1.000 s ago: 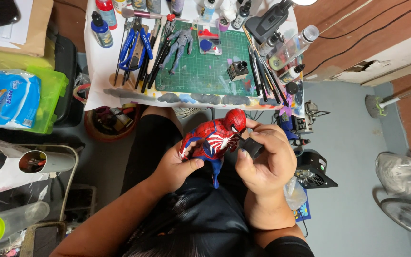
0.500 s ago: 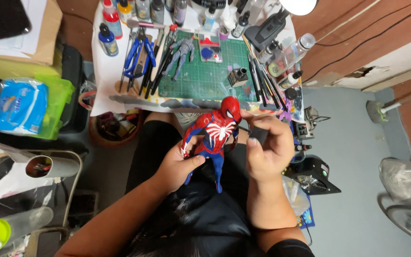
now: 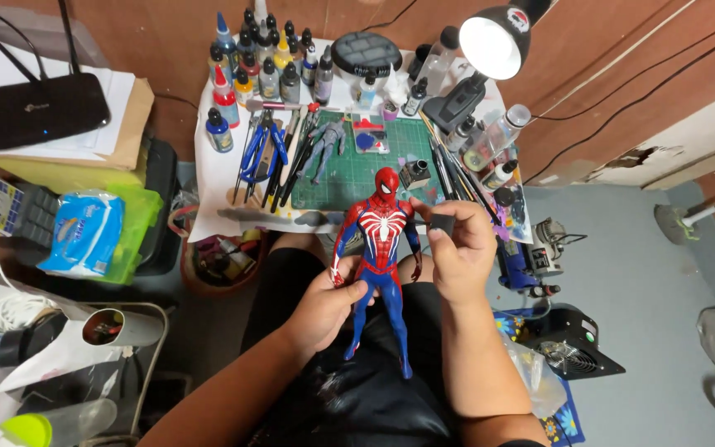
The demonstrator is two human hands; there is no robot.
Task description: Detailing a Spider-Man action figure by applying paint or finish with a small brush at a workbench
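Nearest, black-clad legs are seen, over which a red and blue action figure (image 3: 381, 248) is held upright, its head pointing toward the table. The figure is gripped at the hip by the left hand (image 3: 331, 298), whose fingers are closed about its waist and one lowered arm; the thumb is partly hidden behind the figure's thigh. Just beside it, a small dark block (image 3: 441, 226) is pinched between the fingertips of the right hand (image 3: 459, 252), held close to the figure's other arm; whether block and arm touch cannot be made out. Both forearms are cut off by the lower edge.

Beyond the hands, a green cutting mat (image 3: 349, 165) is laid on a white-covered table (image 3: 207, 178), with a grey unpainted figure (image 3: 324, 142) lying on it. Blue-handled pliers (image 3: 256, 153) and brushes are lined up beside the mat. Farther back, paint bottles (image 3: 268, 66) are crowded together, their labels too small to tell. A lit desk lamp (image 3: 490, 41) is cut off at the top edge. At far left, a black router (image 3: 31, 108) is set on papers.
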